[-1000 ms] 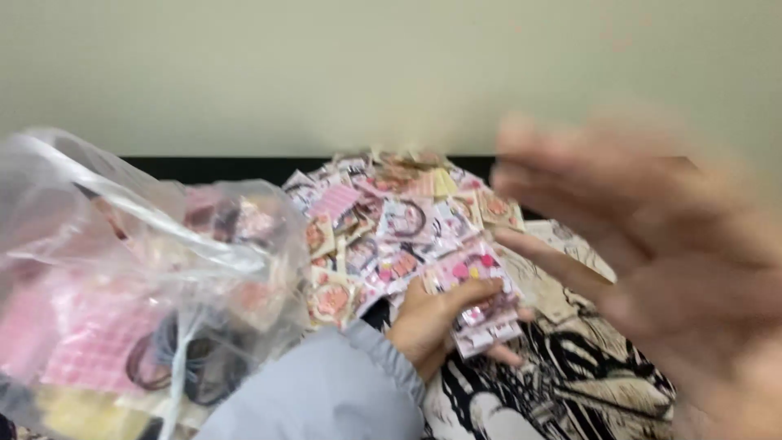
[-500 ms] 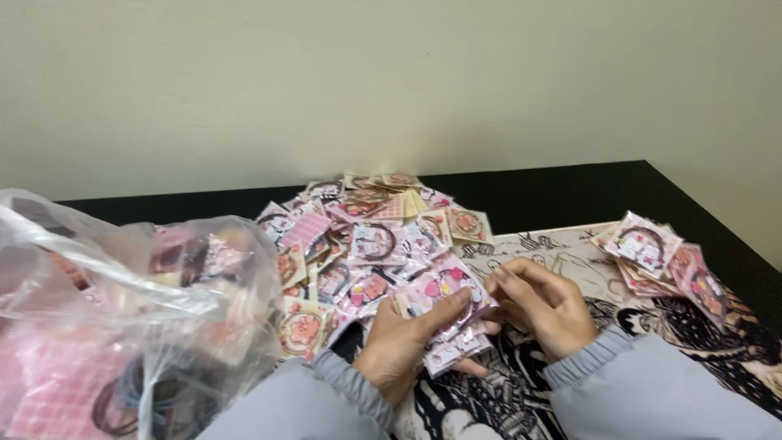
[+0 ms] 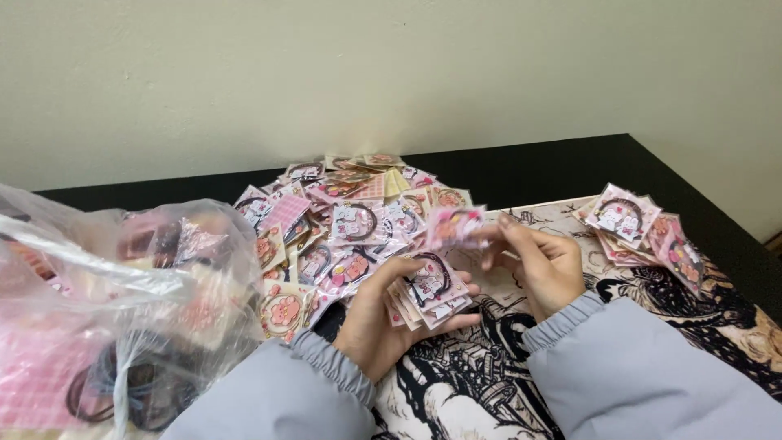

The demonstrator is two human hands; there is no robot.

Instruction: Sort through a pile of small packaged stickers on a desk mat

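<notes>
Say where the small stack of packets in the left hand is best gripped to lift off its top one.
Probably the top packet's free right edge, approached from the right. The left hand cups the stack from below and left, leaving that fanned side exposed. The right hand already pinches another packet.

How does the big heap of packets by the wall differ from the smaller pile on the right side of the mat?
The big heap is far larger and sprawls loosely across the black table beside the clear plastic bag; the small pile holds only a few packets, overlapped more neatly on the printed mat. The heap lies nearer the left hand, the pile beyond the right hand. Both hold small pink, clear-wrapped packets.
</notes>
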